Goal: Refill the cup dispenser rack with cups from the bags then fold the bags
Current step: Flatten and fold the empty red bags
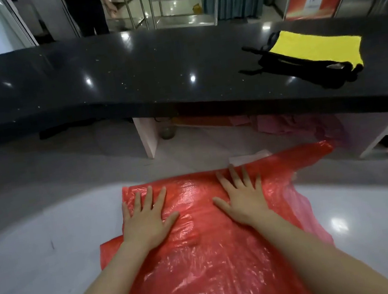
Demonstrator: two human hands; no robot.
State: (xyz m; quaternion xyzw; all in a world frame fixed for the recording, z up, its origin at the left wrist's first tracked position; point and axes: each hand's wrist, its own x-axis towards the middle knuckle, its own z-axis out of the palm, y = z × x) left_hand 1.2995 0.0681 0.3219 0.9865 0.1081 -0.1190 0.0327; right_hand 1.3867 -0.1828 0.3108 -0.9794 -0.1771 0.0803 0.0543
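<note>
Red plastic bag (203, 257) spread on white counter (39, 243), left hand (146, 221) and right hand (242, 199) pressed flat, fingers splayed, gripping nothing

Two hands lie flat, fingers spread: the left hand (145, 218) at seven o'clock of centre, the right hand (243, 196) at five o'clock. One red plastic bag (203, 257) lies beneath both. One yellow cloth (318, 48) sits at two o'clock, with one black strapped item (301, 69) beside it. One person (89, 9) stands at eleven o'clock.

Single head view — looks forward-down, close over white counter (27, 245).
</note>
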